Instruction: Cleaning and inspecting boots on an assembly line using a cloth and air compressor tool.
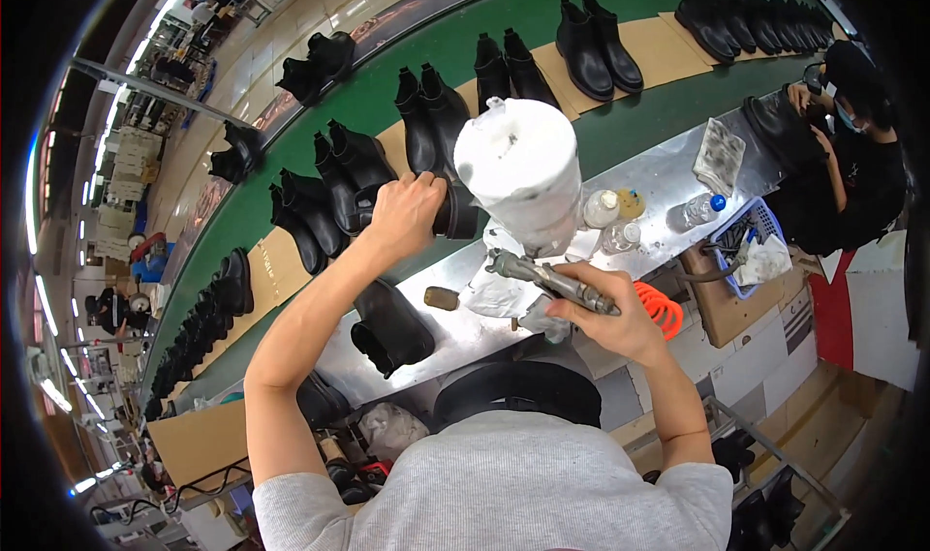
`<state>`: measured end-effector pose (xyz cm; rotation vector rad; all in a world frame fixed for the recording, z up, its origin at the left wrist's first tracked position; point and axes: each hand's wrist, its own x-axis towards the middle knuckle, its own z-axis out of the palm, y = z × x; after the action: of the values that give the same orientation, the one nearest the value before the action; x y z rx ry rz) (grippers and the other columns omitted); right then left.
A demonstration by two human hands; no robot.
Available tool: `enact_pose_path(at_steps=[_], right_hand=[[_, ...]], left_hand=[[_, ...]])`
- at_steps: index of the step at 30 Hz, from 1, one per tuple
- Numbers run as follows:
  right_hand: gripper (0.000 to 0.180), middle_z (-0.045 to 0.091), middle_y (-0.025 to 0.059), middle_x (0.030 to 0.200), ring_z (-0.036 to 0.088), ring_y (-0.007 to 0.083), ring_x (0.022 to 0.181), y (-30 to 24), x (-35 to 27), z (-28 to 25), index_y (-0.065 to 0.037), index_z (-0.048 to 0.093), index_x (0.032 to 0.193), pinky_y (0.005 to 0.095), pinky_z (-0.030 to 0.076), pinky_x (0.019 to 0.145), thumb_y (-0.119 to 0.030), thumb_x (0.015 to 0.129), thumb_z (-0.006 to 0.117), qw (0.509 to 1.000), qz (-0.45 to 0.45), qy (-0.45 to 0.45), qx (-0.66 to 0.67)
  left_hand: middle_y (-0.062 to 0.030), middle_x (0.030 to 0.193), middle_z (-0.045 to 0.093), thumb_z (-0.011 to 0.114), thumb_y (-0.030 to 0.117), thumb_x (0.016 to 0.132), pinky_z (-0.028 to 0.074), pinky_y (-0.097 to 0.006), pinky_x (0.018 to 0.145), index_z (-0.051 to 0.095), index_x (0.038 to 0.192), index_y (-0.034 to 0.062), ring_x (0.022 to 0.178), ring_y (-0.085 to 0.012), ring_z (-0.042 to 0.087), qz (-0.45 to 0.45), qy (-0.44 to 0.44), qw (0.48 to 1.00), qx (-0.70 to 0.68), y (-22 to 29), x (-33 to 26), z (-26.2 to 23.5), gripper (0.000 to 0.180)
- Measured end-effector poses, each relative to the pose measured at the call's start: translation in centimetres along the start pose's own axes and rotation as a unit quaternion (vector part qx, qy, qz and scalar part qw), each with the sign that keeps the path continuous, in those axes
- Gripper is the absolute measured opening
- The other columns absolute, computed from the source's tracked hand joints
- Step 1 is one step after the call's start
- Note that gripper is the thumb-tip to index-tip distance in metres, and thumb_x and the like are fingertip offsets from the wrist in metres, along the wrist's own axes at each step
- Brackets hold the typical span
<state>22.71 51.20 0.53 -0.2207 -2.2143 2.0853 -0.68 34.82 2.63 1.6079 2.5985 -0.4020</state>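
Observation:
My left hand [405, 210] is closed around a black ankle boot [459, 212], held over the metal bench beside a large white roll [523, 168]. My fingers and wrist cover part of this boot. In my right hand [615, 314] is a grey metal tube-shaped tool [552, 278], its narrow end pointing left toward the foot of the roll. Crumpled white material [492, 290] lies just beyond that end. Another black boot [392, 326] lies on its side on the bench below my left forearm, with a small brown block [442, 299] near it.
Pairs of black boots [596, 47] stand on cardboard along the green conveyor [620, 135]. Small bottles [620, 236], a blue-capped bottle [696, 212] and a stained cloth [720, 159] are on the bench [659, 246]. An orange coiled hose [659, 309], blue basket [767, 222] and co-worker [852, 164] are rightward.

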Motion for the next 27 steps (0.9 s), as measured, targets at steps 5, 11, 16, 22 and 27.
enact_pose_path(at_steps=[5,11,16,22,27], right_hand=[[0.033,0.06,0.0034,0.07,0.051,0.0062,0.063,-1.1,-0.1,1.1,0.004,0.06,0.103,0.0229,0.042,0.058,-0.01,0.076,0.072,0.994,-0.022,0.104,-0.031],[0.034,0.055,0.0044,0.065,0.048,0.0066,0.059,-1.0,0.0,1.1,0.004,0.059,0.103,0.0231,0.039,0.054,-0.014,0.077,0.072,0.997,-0.038,0.069,-0.008],[0.033,0.054,0.0014,0.064,0.044,0.0048,0.058,-1.5,0.1,1.1,0.003,0.06,0.103,0.0214,0.037,0.052,-0.01,0.076,0.072,0.997,-0.048,0.06,-0.028],[0.029,0.057,-0.0007,0.066,0.048,0.0044,0.062,-0.5,0.1,-0.6,0.003,0.065,0.094,0.0215,0.039,0.056,-0.014,0.073,0.077,0.995,-0.024,0.092,-0.027],[0.027,0.061,0.0061,0.064,0.051,0.0094,0.058,5.6,1.1,-7.2,0.001,0.067,0.09,0.0289,0.041,0.056,-0.021,0.076,0.07,0.928,-0.007,0.35,-0.125]], left_hand=[[-0.0108,0.084,0.063,0.079,0.02,0.045,0.05,-0.041,0.07,0.059,0.088,0.0051,0.082,-0.031,0.063,0.001,-0.102,0.986,-0.131,-1.9,-0.2,-0.4,0.05],[-0.0108,0.09,0.065,0.08,0.021,0.045,0.05,-0.04,0.073,0.058,0.106,0.0079,0.085,-0.0325,0.062,0.047,-0.052,0.973,-0.219,-3.2,-1.4,1.2,0.066],[-0.0101,0.093,0.064,0.08,0.021,0.047,0.048,-0.039,0.076,0.058,0.106,0.0077,0.088,-0.0315,0.061,0.051,-0.015,0.964,-0.261,-3.4,-1.7,1.1,0.065],[-0.0091,0.098,0.061,0.077,0.019,0.048,0.048,-0.039,0.078,0.057,0.107,0.0097,0.092,-0.0299,0.058,0.048,0.047,0.973,-0.219,-3.3,-4.0,-0.4,0.063],[-0.0062,0.108,0.058,0.072,0.006,0.049,0.046,-0.037,0.081,0.055,0.11,0.006,0.095,-0.0288,0.054,-0.048,0.037,0.994,-0.096,-4.4,-11.8,-4.9,0.063]])
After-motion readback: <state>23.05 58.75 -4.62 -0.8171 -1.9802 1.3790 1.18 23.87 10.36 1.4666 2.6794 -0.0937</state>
